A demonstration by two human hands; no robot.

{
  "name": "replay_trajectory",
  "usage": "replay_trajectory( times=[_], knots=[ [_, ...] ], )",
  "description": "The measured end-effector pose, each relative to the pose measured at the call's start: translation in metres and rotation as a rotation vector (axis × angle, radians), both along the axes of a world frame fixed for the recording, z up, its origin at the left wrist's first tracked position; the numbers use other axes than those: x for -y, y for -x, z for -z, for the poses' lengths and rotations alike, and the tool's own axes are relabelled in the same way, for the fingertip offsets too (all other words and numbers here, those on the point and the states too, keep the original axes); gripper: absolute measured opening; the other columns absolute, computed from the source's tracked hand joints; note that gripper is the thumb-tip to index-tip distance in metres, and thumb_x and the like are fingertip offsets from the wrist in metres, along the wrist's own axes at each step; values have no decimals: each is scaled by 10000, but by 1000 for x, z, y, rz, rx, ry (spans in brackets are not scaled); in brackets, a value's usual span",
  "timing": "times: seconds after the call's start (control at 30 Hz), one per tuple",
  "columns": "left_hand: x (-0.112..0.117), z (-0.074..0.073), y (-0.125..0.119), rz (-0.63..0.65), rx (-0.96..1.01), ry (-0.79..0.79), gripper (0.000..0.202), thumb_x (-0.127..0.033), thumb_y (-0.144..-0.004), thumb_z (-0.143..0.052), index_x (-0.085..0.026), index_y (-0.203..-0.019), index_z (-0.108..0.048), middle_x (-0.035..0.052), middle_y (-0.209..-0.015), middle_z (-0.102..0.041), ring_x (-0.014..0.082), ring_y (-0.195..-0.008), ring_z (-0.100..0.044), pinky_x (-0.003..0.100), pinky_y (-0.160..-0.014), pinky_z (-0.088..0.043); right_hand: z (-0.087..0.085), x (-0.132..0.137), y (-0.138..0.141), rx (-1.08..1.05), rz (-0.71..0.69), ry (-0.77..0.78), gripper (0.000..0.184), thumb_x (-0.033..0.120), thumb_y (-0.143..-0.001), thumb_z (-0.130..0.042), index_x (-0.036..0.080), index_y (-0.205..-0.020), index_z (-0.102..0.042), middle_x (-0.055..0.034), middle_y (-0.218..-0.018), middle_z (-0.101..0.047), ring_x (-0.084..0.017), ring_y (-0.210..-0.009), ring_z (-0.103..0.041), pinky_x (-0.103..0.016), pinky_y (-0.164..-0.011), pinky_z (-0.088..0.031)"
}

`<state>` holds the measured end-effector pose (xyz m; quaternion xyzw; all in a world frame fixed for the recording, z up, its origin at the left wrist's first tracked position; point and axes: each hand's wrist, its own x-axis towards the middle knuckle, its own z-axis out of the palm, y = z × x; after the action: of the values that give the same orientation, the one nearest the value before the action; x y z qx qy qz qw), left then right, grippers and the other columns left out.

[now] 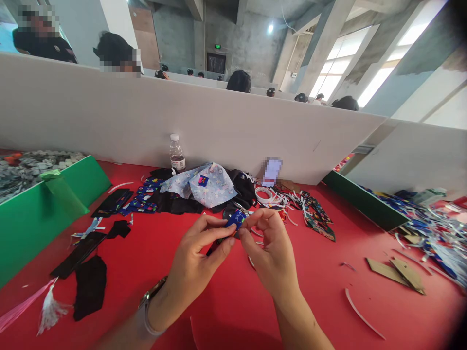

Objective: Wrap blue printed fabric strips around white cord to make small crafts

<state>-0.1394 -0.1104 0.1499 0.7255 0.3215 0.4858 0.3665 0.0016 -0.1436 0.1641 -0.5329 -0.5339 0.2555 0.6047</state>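
Above the middle of the red table, both my hands meet on a small piece of blue patterned fabric [235,218]. My left hand [202,248] pinches its left side between thumb and fingers, and a dark part shows beneath it. At the right edge, the thumb and forefinger of my right hand [270,248] are pressed together on the same piece. Its lower part is hidden by my fingers. Just beyond my hands lie a light blue printed cloth [219,187] with a small dark blue patch [203,181] and a heap of black fabric [242,187].
A clear bottle [177,153] and a phone [272,171] stand by the white partition [219,126]. Green dividers [54,218] hold grey pieces at left and scraps at right. Black fabric pieces [90,287], a white roll of tape [264,195] and cardboard strips [396,273] lie around.
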Motion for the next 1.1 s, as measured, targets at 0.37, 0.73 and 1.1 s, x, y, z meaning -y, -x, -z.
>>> replay_trajectory(
  times=[0.37, 0.73, 1.1],
  knots=[
    [1, -2, 0, -13, -11, 31, 190, -252, -825, -624, -251, -991, -718, 43, -975, -627, 153, -936, -608, 255, -816, -511, -1, 0, 0, -43, -22, -7, 226, 80, -751, -535, 242, -869, -431, 43, -766, -518, -113, -714, -529, -265, -663, -451],
    [0, -1, 0, 5, -6, 25, 200, -232, -830, -621, -267, -1006, -709, 37, -1000, -622, 150, -956, -598, 252, -823, -501, -1, -2, -2, -25, -23, 16, 200, 88, -743, -542, 231, -856, -462, 33, -770, -518, -120, -724, -520, -271, -680, -430],
    [2, 2, 0, -9, 5, -95, 202, -174, -826, -615, -256, -987, -704, 43, -987, -610, 157, -935, -605, 260, -785, -529, 1, -3, -4, -156, -113, 37, 171, 177, -789, -576, 234, -901, -460, 39, -765, -498, -110, -702, -481, -253, -665, -403]
  ],
)
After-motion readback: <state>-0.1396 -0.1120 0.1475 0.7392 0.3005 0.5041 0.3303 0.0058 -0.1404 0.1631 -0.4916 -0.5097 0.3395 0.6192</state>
